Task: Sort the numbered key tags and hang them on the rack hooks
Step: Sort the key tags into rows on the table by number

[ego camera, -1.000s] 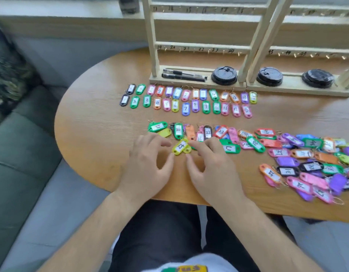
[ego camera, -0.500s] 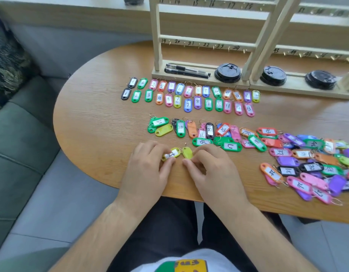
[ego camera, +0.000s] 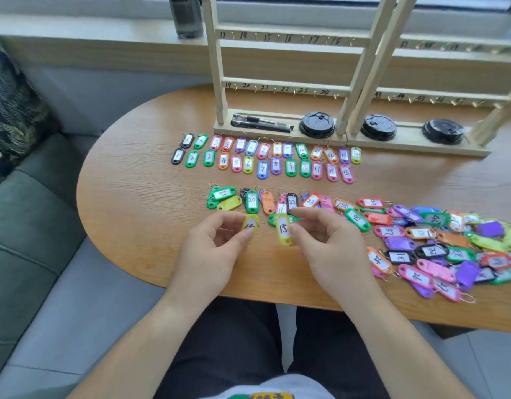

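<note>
My left hand pinches a yellow tag, its number unclear, above the table. My right hand pinches another yellow tag marked 15 beside it. Both tags are held upright, a little apart. Two sorted rows of tags numbered 1 to 13 lie further back. A loose line of tags lies just beyond my hands, and a mixed pile of tags spreads to the right. The wooden rack with numbered hooks stands at the back, no tag on the hooks in view.
The oval wooden table ends close to my lap. Two black pens and three black cup lids sit on the rack's base. A dark bottle stands on the sill. A grey sofa lies to the left.
Both hands drew two yellow tags out of the loose line toward me, then lifted them off the table and turned them upright, one in each hand.
</note>
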